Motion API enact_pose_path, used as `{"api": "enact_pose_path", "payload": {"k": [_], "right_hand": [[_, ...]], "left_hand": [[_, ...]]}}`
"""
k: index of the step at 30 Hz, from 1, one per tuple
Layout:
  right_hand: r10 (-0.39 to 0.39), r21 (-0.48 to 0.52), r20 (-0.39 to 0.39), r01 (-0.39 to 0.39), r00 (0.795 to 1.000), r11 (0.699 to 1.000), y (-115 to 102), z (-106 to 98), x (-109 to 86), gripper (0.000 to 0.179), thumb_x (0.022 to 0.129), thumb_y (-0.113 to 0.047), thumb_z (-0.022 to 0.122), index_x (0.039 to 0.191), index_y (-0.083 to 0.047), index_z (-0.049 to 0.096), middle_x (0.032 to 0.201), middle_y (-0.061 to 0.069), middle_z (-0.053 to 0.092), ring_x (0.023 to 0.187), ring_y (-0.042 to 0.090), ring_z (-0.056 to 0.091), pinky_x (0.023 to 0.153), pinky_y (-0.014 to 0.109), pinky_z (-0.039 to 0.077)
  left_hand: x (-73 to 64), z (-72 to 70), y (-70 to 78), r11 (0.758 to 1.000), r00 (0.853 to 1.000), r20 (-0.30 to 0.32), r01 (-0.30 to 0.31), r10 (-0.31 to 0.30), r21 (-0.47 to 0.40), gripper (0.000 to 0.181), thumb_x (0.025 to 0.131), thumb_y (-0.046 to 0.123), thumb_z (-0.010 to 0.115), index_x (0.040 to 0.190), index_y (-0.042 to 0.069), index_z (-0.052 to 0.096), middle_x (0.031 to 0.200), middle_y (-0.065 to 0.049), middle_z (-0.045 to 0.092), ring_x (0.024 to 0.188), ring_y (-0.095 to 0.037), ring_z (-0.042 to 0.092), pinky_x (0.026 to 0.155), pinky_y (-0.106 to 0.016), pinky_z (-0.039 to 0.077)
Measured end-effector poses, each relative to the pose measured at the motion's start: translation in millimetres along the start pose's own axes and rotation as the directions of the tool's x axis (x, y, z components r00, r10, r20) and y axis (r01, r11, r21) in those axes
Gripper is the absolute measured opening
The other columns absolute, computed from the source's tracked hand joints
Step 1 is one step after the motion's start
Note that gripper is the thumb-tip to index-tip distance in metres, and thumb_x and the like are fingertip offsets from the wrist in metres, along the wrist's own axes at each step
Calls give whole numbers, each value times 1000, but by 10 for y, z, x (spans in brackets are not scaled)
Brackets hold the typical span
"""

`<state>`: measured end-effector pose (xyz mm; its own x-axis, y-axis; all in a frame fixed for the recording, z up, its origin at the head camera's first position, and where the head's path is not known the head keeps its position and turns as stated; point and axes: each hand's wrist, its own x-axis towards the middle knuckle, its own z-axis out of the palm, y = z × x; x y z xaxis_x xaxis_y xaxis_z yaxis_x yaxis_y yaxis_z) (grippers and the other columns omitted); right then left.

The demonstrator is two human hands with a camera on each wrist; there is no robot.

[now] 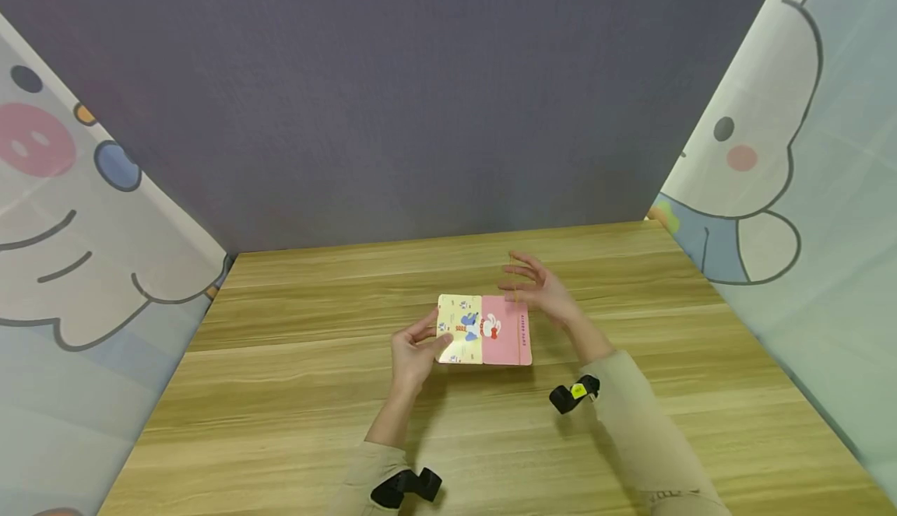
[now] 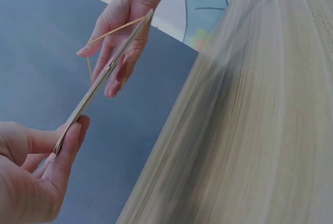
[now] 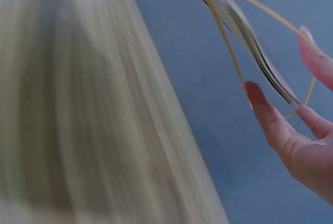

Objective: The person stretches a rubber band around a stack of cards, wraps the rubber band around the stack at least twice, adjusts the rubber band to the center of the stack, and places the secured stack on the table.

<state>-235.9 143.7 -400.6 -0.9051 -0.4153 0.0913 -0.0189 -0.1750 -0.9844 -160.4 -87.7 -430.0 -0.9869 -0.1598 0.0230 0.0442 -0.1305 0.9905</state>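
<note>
A small notebook [image 1: 501,345], yellow with a blue figure on one half and pink with a white rabbit on the other, is held above the table. My left hand [image 1: 412,359] pinches its left edge, thumb on the printed face. In the left wrist view the notebook [image 2: 89,95] appears edge-on and thin. My right hand [image 1: 550,292] is at its upper right corner with fingers spread. A yellow rubber band [image 3: 270,13] loops round the notebook's end and is stretched over the right thumb and a finger [image 3: 265,112]. Another right fingertip touches the notebook's edge.
Beneath the hands lies a wood-grain table [image 1: 280,391]. A dark grey panel [image 1: 420,111] stands behind it, and cartoon-printed curtains [image 1: 827,329] hang at both sides. Black wrist cameras [image 1: 406,489] sit on both sleeves.
</note>
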Motion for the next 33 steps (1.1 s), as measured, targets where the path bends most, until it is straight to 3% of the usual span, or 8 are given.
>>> {"api": "enact_pose_path", "payload": {"k": [5,9,13,17,21,25,28,33], "right_hand": [[-11,47,14,10,1000,999,-112,-9,82,73,81,16,51,141,-10,18,137,23,26,108,35,49,79,43,49],[16,112,9,-17,1000,994,-176,0,129,68,86,15,43,142,-12,16,139,20,25,109,35,48,85,49,44],[52,169,-14,-49,999,984,-218,20,164,62,90,12,34,143,-14,16,141,19,22,112,39,44,92,53,34],[126,181,-19,-120,992,976,-265,36,199,53,93,7,33,141,-7,16,139,27,21,112,38,44,94,50,33],[209,168,14,-208,978,963,-319,14,235,45,93,6,34,137,6,21,132,32,28,104,32,53,87,38,44],[246,121,49,-250,968,961,-370,-33,255,40,94,2,37,132,11,28,119,23,51,79,17,63,70,24,52],[254,43,69,-258,965,965,-393,-69,274,37,93,-6,45,126,9,40,100,9,64,57,8,53,52,16,45],[232,-197,178,-197,956,961,-423,-134,313,35,93,-22,47,117,4,53,70,5,58,44,6,35,42,18,28]], "left_hand": [[9,-43,4,1000,999,40,-1,1,1,45,67,-14,68,110,-5,58,106,-20,59,70,-16,63,56,-21,52],[20,-61,-1,1000,998,60,-1,0,14,44,68,-13,68,109,-5,58,103,-20,60,69,-17,63,53,-19,51],[18,-67,-13,1000,996,93,-14,13,15,43,68,-13,68,109,-5,58,105,-19,60,71,-16,63,59,-23,53],[13,-71,-26,1000,993,119,-13,11,13,44,68,-14,67,110,-6,57,109,-19,58,74,-16,63,63,-26,53],[16,-89,-24,1000,992,124,-13,10,27,44,68,-14,67,110,-5,58,104,-21,60,73,-17,63,62,-25,53],[9,-109,-3,999,990,144,-8,4,33,45,69,-13,67,111,-6,57,94,-24,61,68,-18,64,62,-26,53],[1,-118,15,1000,987,163,6,-10,24,45,69,-13,67,112,-5,56,91,-25,61,67,-18,64,62,-27,53],[7,-132,22,1000,981,189,28,-30,14,46,70,-14,66,113,-6,55,93,-25,61,67,-22,64,61,-29,54]]}}
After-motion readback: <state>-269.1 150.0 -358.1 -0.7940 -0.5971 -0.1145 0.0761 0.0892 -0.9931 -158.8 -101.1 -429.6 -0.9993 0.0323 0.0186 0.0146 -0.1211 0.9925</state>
